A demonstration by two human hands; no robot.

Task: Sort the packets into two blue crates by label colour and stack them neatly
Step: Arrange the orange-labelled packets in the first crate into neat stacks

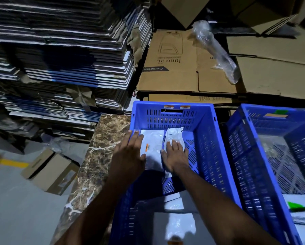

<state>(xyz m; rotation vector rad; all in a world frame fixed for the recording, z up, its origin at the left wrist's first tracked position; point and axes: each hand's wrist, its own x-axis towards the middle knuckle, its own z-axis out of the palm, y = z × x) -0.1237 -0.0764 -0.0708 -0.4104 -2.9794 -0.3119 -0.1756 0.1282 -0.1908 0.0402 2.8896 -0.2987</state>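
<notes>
Inside the left crate (206, 124), both hands (128, 152) (174, 156) press flat on packets (153, 144).

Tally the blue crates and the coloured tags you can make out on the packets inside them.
Blue crates: 2, the left crate and the right crate
Orange tag: 1
Green tag: 1
Total: 4

Blue slotted crates (206, 121), white packets (152, 144) with an orange label (147, 147), brown white-veined marble slab (102, 149).
</notes>
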